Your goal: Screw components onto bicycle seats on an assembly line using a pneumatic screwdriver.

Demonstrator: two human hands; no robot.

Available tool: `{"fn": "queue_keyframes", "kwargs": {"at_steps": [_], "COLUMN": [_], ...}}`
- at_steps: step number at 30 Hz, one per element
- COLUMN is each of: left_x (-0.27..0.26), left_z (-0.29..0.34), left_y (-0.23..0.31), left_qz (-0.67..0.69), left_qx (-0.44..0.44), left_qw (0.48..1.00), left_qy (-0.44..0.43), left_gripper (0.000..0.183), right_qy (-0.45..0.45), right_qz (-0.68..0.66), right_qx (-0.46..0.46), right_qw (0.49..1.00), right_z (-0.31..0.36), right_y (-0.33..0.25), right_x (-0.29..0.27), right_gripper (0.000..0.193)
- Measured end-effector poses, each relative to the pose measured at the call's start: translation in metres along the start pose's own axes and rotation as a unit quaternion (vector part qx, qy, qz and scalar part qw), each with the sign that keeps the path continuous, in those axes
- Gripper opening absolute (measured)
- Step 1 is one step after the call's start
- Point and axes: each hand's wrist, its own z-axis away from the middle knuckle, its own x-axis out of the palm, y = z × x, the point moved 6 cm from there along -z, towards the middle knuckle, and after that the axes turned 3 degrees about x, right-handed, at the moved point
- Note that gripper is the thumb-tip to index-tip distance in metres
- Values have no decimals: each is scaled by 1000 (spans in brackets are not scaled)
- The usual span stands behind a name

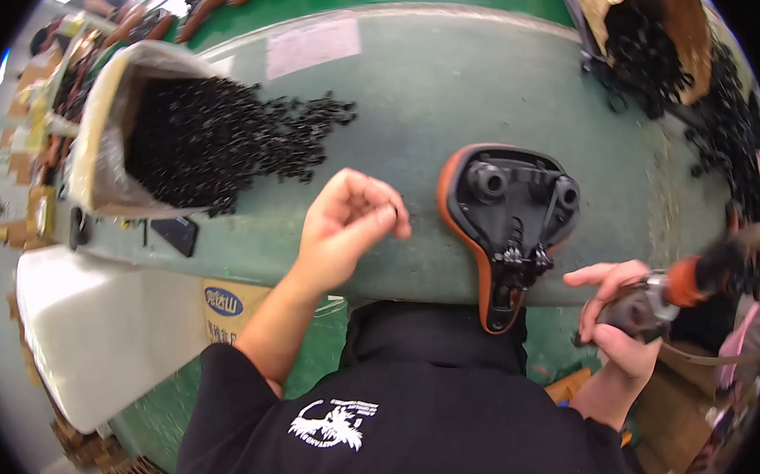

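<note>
A bicycle saddle (514,219) lies underside up at the bench's near edge, its black base and two round rear bumpers showing inside an orange-brown rim. Its narrow nose points toward me and reaches past the edge. To its left, my left hand (352,217) hovers with thumb and fingers pinched; a tiny dark bit shows at the fingertips, too small to name. On the right, my right hand (619,308) is wrapped round a power screwdriver (649,302) with a silver body and an orange collar. Its index finger stretches toward the saddle, and the tool stands apart from it.
A plastic-lined box (97,160) lies tipped at the left, spilling small black parts (214,134) over the green bench (440,83). A paper sheet (314,46) lies behind. Black ring-shaped parts (644,47) spill from a bag at the far right. A dark phone-like object (175,236) lies near the box.
</note>
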Motion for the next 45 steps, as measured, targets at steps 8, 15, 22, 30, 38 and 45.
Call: {"fn": "queue_keyframes", "kwargs": {"at_steps": [8, 15, 22, 30, 38, 45], "left_x": [105, 102, 88, 72, 66, 56], "left_z": [15, 5, -34, -70, -63, -55], "left_y": [-38, -32, 9, -32, -42, -46], "left_qz": [291, 163, -412, -522, -453, -434], "left_qx": [-83, -72, 332, 257, 253, 246], "left_qw": [944, 973, 839, 813, 855, 863], "left_qy": [-131, -148, -123, -35, 25, 75], "left_gripper": [23, 16, 44, 61, 51, 54], "right_qy": [-119, -171, -166, -107, -129, -123], "right_qz": [-138, -63, -15, 94, 138, 186], "right_qx": [-387, -383, -432, -402, -379, -368], "right_qw": [904, 905, 886, 904, 906, 903], "right_z": [-20, -19, -19, -56, -85, -91], "right_y": [-67, -64, -68, -67, -51, -41], "right_x": [72, 73, 63, 72, 86, 120], "right_gripper": [32, 28, 29, 32, 31, 29]}}
